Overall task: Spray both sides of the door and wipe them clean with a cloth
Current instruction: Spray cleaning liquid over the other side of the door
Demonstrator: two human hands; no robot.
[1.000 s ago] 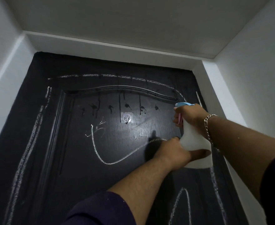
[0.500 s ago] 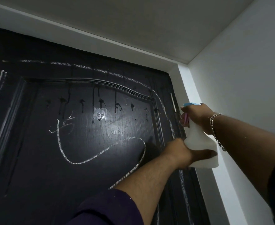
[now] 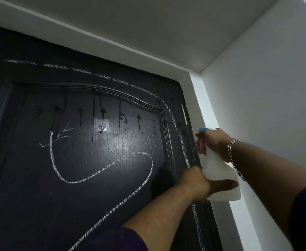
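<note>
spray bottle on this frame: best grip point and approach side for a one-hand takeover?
Grip the narrow neck just under the blue head, where the right hand sits, approaching from the right, behind the nozzle. The spray bottle stands roughly upright with its nozzle facing the door; its body flares wide toward the base, which the left hand is cupping, so the neck is probably the only part one hand can close around while reaching the pink trigger.

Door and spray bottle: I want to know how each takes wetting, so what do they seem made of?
The door looks like dark wood or wood-look laminate with a semi-gloss finish: fine vertical grain, a soft glare patch, drips running down it. The spray bottle looks like translucent white plastic, matte, with a blue and pink head; both hands grip it.
</note>
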